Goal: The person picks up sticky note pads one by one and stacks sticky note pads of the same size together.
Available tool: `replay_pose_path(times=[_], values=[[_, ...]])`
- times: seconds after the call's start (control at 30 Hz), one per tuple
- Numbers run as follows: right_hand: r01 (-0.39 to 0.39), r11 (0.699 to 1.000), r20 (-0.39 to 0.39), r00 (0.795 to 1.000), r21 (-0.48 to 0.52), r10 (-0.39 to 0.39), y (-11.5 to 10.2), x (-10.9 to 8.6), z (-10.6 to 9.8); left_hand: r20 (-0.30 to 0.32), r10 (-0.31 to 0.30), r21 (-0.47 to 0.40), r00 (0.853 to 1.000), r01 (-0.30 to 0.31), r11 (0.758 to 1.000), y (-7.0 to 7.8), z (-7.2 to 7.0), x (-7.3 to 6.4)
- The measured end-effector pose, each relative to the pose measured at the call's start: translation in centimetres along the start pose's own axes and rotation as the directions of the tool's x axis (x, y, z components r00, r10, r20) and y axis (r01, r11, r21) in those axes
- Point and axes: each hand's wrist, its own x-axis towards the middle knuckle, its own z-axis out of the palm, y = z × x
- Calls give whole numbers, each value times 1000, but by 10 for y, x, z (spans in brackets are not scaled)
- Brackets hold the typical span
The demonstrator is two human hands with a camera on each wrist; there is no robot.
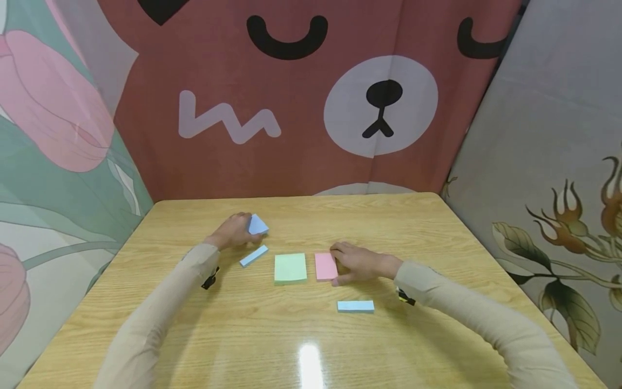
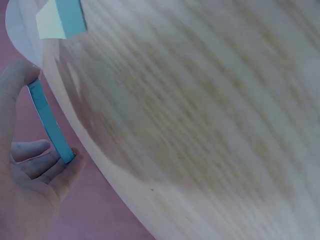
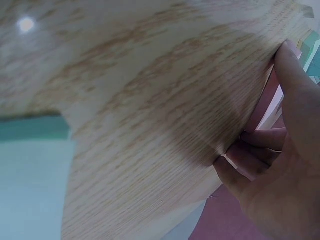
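Note:
My left hand (image 1: 235, 231) pinches a blue sticky note pad (image 1: 257, 224) by its edges, thumb at one end and fingertips at the other. In the left wrist view that pad (image 2: 51, 122) shows edge-on, raised off the table. My right hand (image 1: 359, 262) grips a pink sticky note pad (image 1: 324, 267), thumb at its near edge and fingers at its far edge. The pink pad's side (image 3: 264, 102) appears between thumb and fingers in the right wrist view. Just left of it lies a larger green sticky note pad (image 1: 290, 268).
A narrow light blue pad (image 1: 254, 256) lies slanted below the left hand, and another narrow light blue pad (image 1: 356, 307) lies nearer me, below the right hand. Printed cloths hang behind the wooden table (image 1: 233, 335) and on both sides.

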Motion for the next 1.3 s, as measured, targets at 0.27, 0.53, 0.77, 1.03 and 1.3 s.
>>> replay_pose_path(times=[0.27,0.53,0.77,1.03,1.3], values=[[8,1000,-3,1000,15,-8,2,-1,0,-14,31,10,999,-31,999,10,-1,2],[-17,1000,9,1000,3,17,1,-2,0,-9,78,21,997,-78,997,22,2,1],[-19,1000,11,1000,1,19,0,-1,0,-2,115,13,993,-115,993,33,2,1],[-15,1000,4,1000,-22,15,0,-1,0,-7,195,28,981,-195,980,45,3,0],[-21,1000,1,1000,-16,21,-1,0,0,19,227,-5,974,-227,974,63,5,1]])
